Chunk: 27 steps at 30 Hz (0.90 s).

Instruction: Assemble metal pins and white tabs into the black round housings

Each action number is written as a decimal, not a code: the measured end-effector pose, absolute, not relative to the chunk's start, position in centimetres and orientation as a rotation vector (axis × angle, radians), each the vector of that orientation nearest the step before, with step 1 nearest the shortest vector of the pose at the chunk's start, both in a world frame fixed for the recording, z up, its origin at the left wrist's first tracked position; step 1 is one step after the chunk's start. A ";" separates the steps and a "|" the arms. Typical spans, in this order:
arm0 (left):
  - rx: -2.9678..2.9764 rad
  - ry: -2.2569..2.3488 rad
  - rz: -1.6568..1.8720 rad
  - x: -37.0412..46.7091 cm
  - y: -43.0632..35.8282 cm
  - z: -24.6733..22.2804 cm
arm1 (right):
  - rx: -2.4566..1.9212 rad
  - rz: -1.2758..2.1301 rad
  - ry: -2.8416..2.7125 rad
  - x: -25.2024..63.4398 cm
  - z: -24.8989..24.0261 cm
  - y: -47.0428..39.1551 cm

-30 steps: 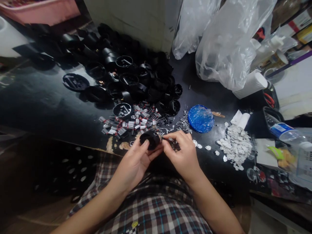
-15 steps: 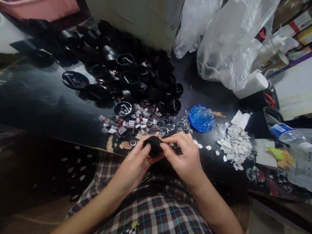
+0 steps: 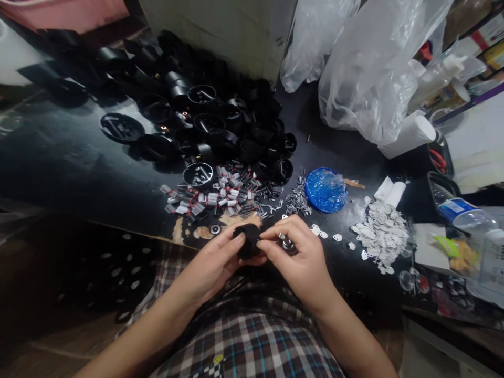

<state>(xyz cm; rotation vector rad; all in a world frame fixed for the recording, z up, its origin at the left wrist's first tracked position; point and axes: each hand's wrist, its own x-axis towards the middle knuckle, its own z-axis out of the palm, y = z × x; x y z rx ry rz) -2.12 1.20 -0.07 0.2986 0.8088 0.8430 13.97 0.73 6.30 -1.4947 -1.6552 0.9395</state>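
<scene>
My left hand is closed around a black round housing, held just over the table's front edge. The thumb and forefinger of my right hand pinch together at the housing's right side; whatever is between those fingertips is too small to make out. A shiny metal cylindrical piece sits within the curled fingers of that same hand. On the table ahead lie grey sleeves with red bands and a heap of thin metal pins. A small metal ring rests left of the housing.
Several black housings are piled at the back left. A blue lid with clear grease lies right of the pins. Further right are white flat plates, a plastic bottle and a paper roll. Plastic bags stand behind.
My right hand has turned slightly, so the metal piece in its fingers shows more fully. The housing has tilted a little in my left hand.
</scene>
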 end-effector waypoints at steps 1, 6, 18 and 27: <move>0.294 0.812 0.850 -2.1 1.2 -0.1 | -1.474 0.862 -1.711 13.9 6.3 0.6; 0.315 0.843 0.894 -2.3 1.1 -0.3 | -1.451 0.580 -2.103 14.3 6.8 0.4; 0.330 0.946 0.879 -3.5 1.5 -1.0 | -1.634 1.087 -1.989 14.9 7.7 0.9; 0.334 0.955 0.901 -3.6 1.5 -0.9 | -1.592 1.113 -2.047 15.4 7.9 1.6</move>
